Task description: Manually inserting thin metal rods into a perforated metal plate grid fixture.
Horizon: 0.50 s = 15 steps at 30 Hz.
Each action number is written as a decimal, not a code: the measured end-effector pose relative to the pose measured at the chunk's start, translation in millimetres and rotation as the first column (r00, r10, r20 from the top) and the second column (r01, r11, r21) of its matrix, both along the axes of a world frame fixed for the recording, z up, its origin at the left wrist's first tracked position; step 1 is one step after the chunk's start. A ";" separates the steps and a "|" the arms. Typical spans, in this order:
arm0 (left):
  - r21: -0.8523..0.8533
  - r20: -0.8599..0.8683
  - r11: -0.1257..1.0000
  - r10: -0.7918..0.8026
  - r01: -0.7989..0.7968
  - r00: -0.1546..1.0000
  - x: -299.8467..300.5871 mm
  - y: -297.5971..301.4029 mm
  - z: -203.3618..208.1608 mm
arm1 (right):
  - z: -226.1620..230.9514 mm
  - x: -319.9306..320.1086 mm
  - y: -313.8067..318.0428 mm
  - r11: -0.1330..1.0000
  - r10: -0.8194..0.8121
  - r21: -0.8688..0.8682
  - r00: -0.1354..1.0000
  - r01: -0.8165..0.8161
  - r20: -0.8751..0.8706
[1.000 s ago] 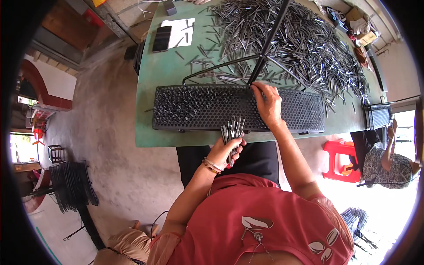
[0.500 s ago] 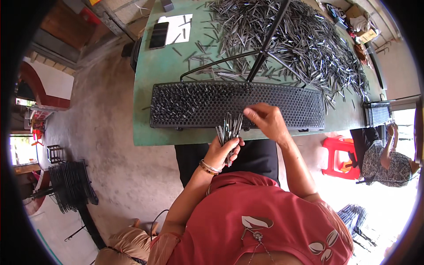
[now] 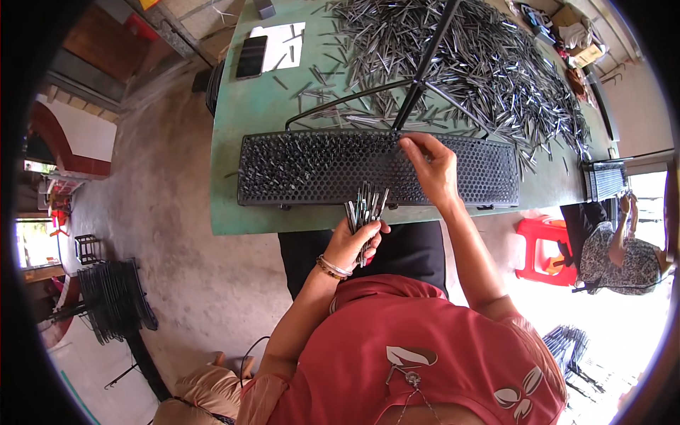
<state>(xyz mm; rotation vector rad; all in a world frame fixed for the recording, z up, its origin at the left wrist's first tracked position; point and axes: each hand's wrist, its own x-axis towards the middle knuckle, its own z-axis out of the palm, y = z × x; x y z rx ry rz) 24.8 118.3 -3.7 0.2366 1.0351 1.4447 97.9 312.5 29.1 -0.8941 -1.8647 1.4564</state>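
Most of the right hand's (image 3: pixel 434 172) fingertips are hard to make out against the long black perforated panel (image 3: pixel 482 173); thumb and forefinger are drawn together over its far edge, near its middle, and I cannot tell whether they pinch anything. The left hand (image 3: pixel 354 242) is curled firmly around a bundle of slim, glossy grey-black strips (image 3: pixel 365 205), its fingers hiding their middles while the upper ends fan out just in front of the panel's near edge. The panel lies lengthwise on the worn, matte green tabletop (image 3: pixel 237 113), its right part a honeycomb of small holes, its left part bristling with upright strip ends too dense to separate. Behind it, a slender black rod frame (image 3: pixel 428 60) is cut off above, as is the broad, jumbled heap of shiny, metallic-looking dark strips (image 3: pixel 489 78). A flat black phone (image 3: pixel 251 57) touches a white paper sheet (image 3: pixel 293 53).
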 end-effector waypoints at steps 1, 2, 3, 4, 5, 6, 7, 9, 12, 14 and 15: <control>0.001 -0.001 1.000 -0.001 0.001 1.000 0.0 -0.3 0.1 | -3.2 -4.6 2.5 0.993 0.007 0.119 1.000 -0.006 -0.010; -0.003 0.010 1.000 -0.013 0.013 1.000 -0.5 -0.6 0.3 | -6.2 -9.1 5.7 0.972 0.017 0.236 1.000 -0.012 -0.019; -0.008 0.021 1.000 -0.026 0.026 0.999 -0.9 -0.7 0.5 | -8.9 -11.4 9.4 0.970 0.045 0.239 0.999 -0.049 0.021; -0.007 0.020 1.000 -0.025 0.025 0.999 -1.0 -0.3 0.7 | -9.6 -12.2 12.0 0.969 0.047 0.240 0.999 -0.050 0.020; -0.010 0.019 1.000 -0.015 0.015 1.000 -0.5 -0.4 0.5 | -10.1 -13.3 13.6 0.940 0.072 0.331 0.996 -0.083 0.045; -0.014 0.019 1.000 -0.005 0.005 1.000 -0.1 -0.5 0.3 | -10.5 -14.2 15.2 0.901 0.094 0.418 0.993 -0.115 0.072; -0.014 0.018 1.000 -0.002 0.003 1.000 0.2 -0.7 -0.7 | -11.1 -15.1 17.4 0.901 0.096 0.418 0.993 -0.117 0.071; -0.020 0.043 1.000 0.014 -0.013 0.999 1.2 -1.4 -2.5 | -11.2 -15.8 20.7 0.832 0.165 0.529 0.985 -0.169 0.056; -0.017 0.056 1.000 -0.003 0.004 0.998 -0.5 -1.5 -1.2 | -5.4 -16.7 23.0 0.833 0.211 0.506 0.974 -0.224 0.084; -0.015 0.064 1.000 -0.004 0.005 0.998 -0.9 -1.8 -1.8 | -10.3 -17.3 24.9 0.848 0.222 0.480 0.973 -0.223 0.061; -0.013 0.073 1.000 -0.002 0.003 0.997 -0.9 -1.7 -2.1 | -12.3 -17.4 25.7 0.862 0.234 0.454 0.971 -0.225 0.037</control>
